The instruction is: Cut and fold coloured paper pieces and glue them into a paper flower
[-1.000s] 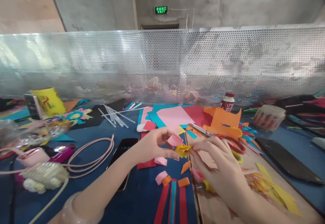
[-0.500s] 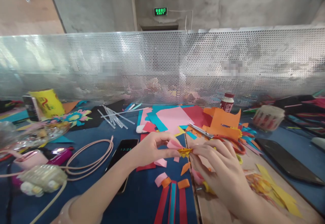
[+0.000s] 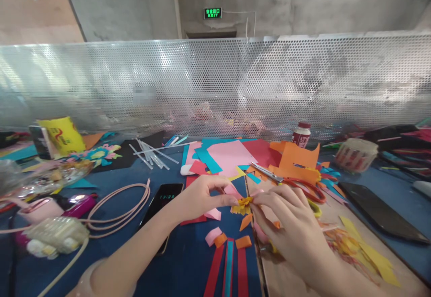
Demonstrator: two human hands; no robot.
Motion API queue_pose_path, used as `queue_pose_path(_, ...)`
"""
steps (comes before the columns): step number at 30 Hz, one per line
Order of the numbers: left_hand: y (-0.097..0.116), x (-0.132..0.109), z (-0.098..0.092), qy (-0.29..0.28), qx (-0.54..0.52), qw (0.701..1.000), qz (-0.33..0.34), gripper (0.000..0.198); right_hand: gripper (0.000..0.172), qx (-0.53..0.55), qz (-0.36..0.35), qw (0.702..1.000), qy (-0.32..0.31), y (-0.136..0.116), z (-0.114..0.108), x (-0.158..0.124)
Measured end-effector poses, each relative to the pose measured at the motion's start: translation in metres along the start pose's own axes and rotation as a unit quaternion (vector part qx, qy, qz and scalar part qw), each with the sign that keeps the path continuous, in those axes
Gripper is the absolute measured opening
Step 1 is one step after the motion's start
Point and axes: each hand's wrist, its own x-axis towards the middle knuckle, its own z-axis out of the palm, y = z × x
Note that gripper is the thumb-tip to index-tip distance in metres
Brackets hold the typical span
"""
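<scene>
My left hand (image 3: 210, 193) is closed in a pinch on a curled pink paper piece (image 3: 233, 191). Against it sits a small fringed yellow paper piece (image 3: 241, 206), pinched between both hands. My right hand (image 3: 286, 216) is closed with its fingertips on the right end of the yellow paper; its inner fingers are partly hidden. Below the hands lie red paper strips (image 3: 215, 270), one with a blue strip on it, and an orange paper petal (image 3: 246, 222). Curled pink paper (image 3: 213, 235) rests above the strips.
Orange-handled scissors (image 3: 306, 189) lie beyond my right hand, by cut orange paper (image 3: 296, 162). A phone (image 3: 168, 202) is under my left forearm; a black slab (image 3: 380, 214) lies right. Coloured sheets (image 3: 232, 155), glue sticks (image 3: 151, 153) and a looped cable (image 3: 117, 229) surround them. A perforated metal screen (image 3: 215, 86) stands behind.
The yellow fringed paper has turned and dropped slightly, showing more of its fringe between my fingertips. Both hands keep nearly the same place.
</scene>
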Motion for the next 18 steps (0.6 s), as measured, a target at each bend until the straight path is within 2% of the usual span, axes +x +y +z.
queue_pose_path(5,0.002,-0.001,0.003,0.009,0.013,1.000,-0.014,0.033,0.008,0.013,0.033,0.999,0.000,0.001,0.005,-0.001)
queue_pose_path(7,0.004,-0.001,0.004,0.009,0.030,0.999,-0.014,0.031,0.007,0.021,0.056,0.998,-0.004,0.001,0.006,-0.001)
queue_pose_path(13,0.007,-0.002,0.005,-0.021,0.037,0.999,-0.033,0.024,0.015,0.086,0.125,0.986,-0.075,0.001,0.008,0.000)
queue_pose_path(18,0.009,-0.001,0.004,-0.033,0.018,0.999,-0.039,0.025,0.012,0.168,0.185,0.964,-0.093,0.003,0.012,0.001)
